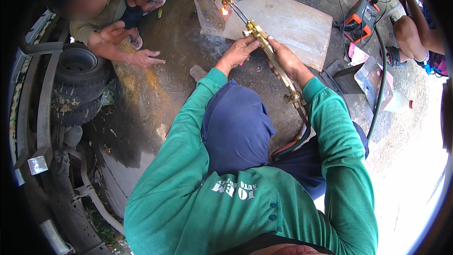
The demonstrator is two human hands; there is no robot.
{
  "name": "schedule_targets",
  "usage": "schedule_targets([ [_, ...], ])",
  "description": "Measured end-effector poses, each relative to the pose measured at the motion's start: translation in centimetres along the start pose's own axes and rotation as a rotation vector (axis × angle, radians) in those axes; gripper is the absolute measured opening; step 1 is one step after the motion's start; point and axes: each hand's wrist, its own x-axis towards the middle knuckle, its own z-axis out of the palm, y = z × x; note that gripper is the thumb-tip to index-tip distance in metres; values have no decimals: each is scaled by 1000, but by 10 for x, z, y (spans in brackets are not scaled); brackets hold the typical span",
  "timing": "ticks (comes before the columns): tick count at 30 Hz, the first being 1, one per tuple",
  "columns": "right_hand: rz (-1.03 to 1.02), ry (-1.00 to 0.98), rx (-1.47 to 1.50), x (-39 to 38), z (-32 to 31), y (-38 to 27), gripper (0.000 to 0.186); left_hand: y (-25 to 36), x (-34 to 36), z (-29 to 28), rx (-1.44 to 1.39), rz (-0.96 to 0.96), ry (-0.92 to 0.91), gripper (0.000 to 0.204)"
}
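Note:
My right hand is wrapped round the handle of a long brass cutting torch, with hoses running back from it past my knee. My left hand has its fingers closed at the torch's valve area, with something small and pink just beneath. At the torch's head a bright orange flame glows beside a rusty triangular steel plate, which lies on the edge of a larger flat steel sheet. Faint smoke shows below them.
A co-worker's hand reaches out at left, near stacked tyres and a metal frame. An orange machine with cables, bent steel pieces and a plastic bottle sit at right, beside another person's leg. Hoses cross the floor.

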Motion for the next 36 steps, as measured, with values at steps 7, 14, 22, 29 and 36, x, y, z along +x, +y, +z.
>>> schedule_targets([
  [7, -11, -25, 103, 5, 0, 6, 67, -1, 2, -1, -20, 43, 0, 68],
  [14, -264, 32, 382, 2, -15, -3, 63, 18, -4, 1, 12, 87, 7, 69],
  [22, -406, 218, 429, -19, -45, -29, 54, 23, -6, 4, 50, 36, -10, 62],
  [29, -469, 237, 410, -31, -54, -36, 47, 10, 6, 10, 7, 67, 44, 57],
  [36, -494, 281, 330, -36, -47, -42, 34, -5, 11, 5, -19, 101, 90, 49],
])
